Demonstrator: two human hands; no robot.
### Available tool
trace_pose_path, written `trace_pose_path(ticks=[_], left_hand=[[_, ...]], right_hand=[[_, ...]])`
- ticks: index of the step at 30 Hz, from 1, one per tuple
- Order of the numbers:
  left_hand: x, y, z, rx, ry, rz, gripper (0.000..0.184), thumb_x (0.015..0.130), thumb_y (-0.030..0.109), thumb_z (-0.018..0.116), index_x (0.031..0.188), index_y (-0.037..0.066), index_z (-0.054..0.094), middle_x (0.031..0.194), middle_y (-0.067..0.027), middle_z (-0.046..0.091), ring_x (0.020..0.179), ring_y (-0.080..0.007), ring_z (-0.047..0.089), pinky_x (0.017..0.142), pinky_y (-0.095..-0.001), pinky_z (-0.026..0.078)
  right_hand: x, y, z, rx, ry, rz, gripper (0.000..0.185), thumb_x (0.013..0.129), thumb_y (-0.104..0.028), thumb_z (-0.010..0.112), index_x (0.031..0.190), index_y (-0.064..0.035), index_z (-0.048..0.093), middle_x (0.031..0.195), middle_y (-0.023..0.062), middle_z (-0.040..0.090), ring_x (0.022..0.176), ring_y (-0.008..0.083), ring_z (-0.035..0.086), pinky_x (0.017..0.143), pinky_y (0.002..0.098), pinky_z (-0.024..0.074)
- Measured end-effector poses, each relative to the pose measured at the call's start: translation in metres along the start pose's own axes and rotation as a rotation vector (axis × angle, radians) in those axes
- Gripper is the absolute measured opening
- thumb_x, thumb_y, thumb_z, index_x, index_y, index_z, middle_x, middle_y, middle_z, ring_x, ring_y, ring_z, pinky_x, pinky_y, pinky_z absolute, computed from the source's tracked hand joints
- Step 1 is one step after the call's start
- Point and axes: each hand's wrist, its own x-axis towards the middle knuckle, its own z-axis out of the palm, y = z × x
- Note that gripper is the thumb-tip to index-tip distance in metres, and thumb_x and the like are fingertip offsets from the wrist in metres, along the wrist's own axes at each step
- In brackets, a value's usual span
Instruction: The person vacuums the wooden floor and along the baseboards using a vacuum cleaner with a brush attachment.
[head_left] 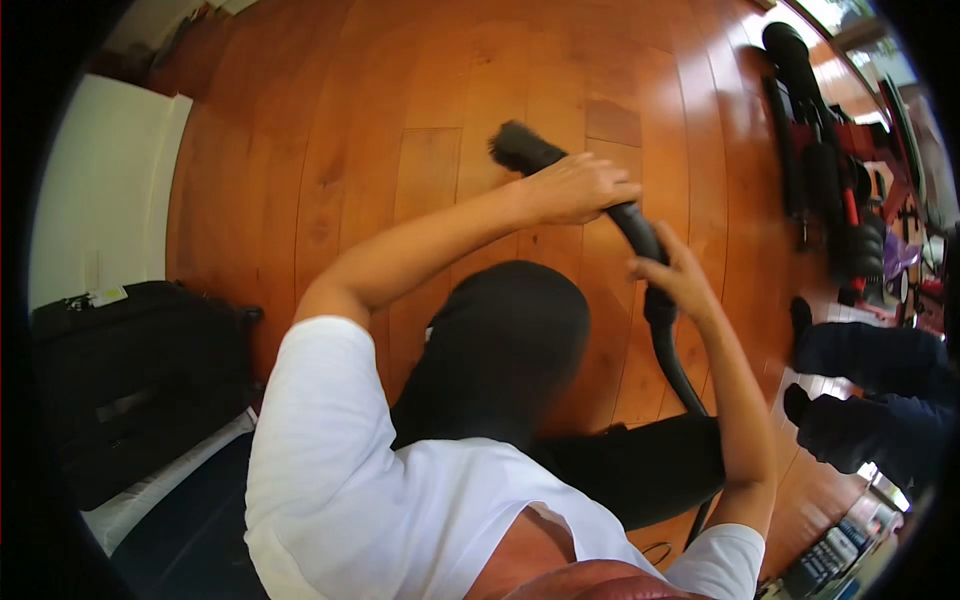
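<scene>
A black vacuum cleaner hose [676,372] runs up from beside my leg to a curved dark wand [632,226] with a black brush head [522,148] on its end. My left hand [580,188] is wrapped round the wand just behind the brush head. Lower down, my right hand [682,276] grips the wand's handle section, with thumb and fingers on either side of it. The brush head's bristles point left, and it is held over the wooden floor [430,165]; whether it touches the boards I cannot tell.
My bent knee [520,320] in black is below the hands. A black suitcase [150,375] lies at left by a white panel [110,180]. Another person's dark-trousered legs [870,360] stand at right, near exercise gear with dumbbells [862,250].
</scene>
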Motion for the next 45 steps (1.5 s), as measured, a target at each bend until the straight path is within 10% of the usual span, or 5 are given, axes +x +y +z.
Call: trace_pose_path(ticks=[12,23,35,43,45], left_hand=[[-0.196,-0.025,0.051,-0.023,0.160,-0.185,0.018,0.085,0.016,0.061,0.102,0.019,0.066,0.091,-0.0018,0.059,0.094,-0.0217,0.058,0.093,-0.0455,0.037],[-0.071,-0.290,0.008,0.152,0.751,-0.444,0.010,0.078,0.005,0.064,0.086,0.009,0.059,0.087,-0.0068,0.062,0.100,-0.0300,0.058,0.089,-0.0461,0.042],[-0.204,-0.016,0.053,-0.203,0.475,-0.536,0.010,0.078,0.010,0.063,0.088,0.011,0.061,0.095,-0.0079,0.058,0.105,-0.0284,0.056,0.103,-0.0487,0.039],[-0.169,-0.211,0.010,0.173,0.761,-0.559,0.007,0.078,0.012,0.066,0.082,0.011,0.060,0.085,-0.0059,0.061,0.091,-0.0305,0.058,0.089,-0.0444,0.043],[-0.178,-0.211,0.010,0.230,0.782,-0.596,0.007,0.077,0.009,0.065,0.083,0.010,0.061,0.086,-0.0054,0.062,0.095,-0.0290,0.059,0.091,-0.0437,0.043]], right_hand=[[-0.026,0.080,0.195,-0.465,0.167,-0.029,0.050,0.088,-0.025,0.065,0.128,-0.0030,0.046,0.084,0.0246,0.067,0.085,0.0439,0.066,0.070,0.0480,0.0515],[0.265,-0.047,0.182,-0.430,0.440,0.025,0.034,0.089,-0.019,0.061,0.106,0.0010,0.040,0.063,0.0178,0.058,0.060,0.0339,0.064,0.056,0.0462,0.0497],[0.066,0.014,0.241,-0.691,0.364,0.502,0.052,0.087,-0.024,0.068,0.131,-0.0137,0.043,0.083,0.0265,0.065,0.083,0.0469,0.065,0.068,0.0507,0.0487],[0.211,-0.009,0.210,-0.498,0.234,-0.035,0.034,0.085,-0.015,0.066,0.108,-0.0040,0.044,0.064,0.0114,0.056,0.048,0.0215,0.058,0.043,0.0361,0.0454],[0.211,-0.028,0.213,-0.503,0.158,0.075,0.041,0.080,-0.015,0.065,0.115,-0.0016,0.047,0.075,0.0199,0.063,0.071,0.0342,0.065,0.066,0.0454,0.0488]])
